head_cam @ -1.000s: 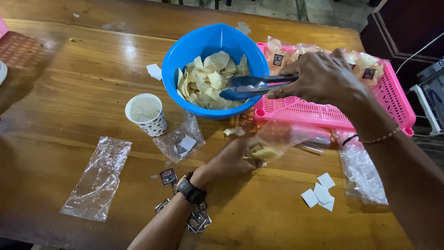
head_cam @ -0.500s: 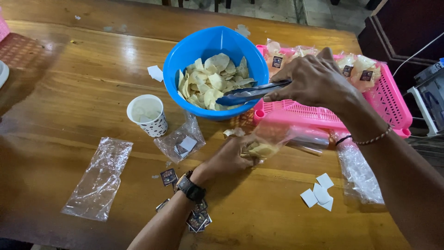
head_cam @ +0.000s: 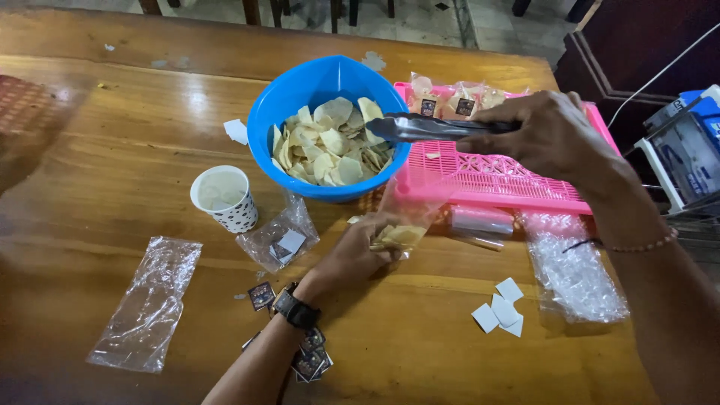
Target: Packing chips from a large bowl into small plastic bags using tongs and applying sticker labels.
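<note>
my right hand (head_cam: 551, 135) has its fingers clamped round the handle end of dark metal tongs (head_cam: 435, 128), whose tips sit pressed together over the near rim of the blue bowl (head_cam: 277, 105), just above the pale chips (head_cam: 330, 142) heaped inside. my left hand (head_cam: 352, 251) has its fingers pinched on the mouth of a clear plastic bag (head_cam: 409, 221) with a few chips in it, lying on the wooden table (head_cam: 112, 150) below the tong tips. beyond my right fingers sits a pink tray (head_cam: 510, 180) with filled packets (head_cam: 450, 101) at its far edge. out past my left fingers stand a dotted paper cup (head_cam: 221, 199) and an empty flat bag (head_cam: 150, 300); small dark labels (head_cam: 307, 360) lie by my wrist.
</note>
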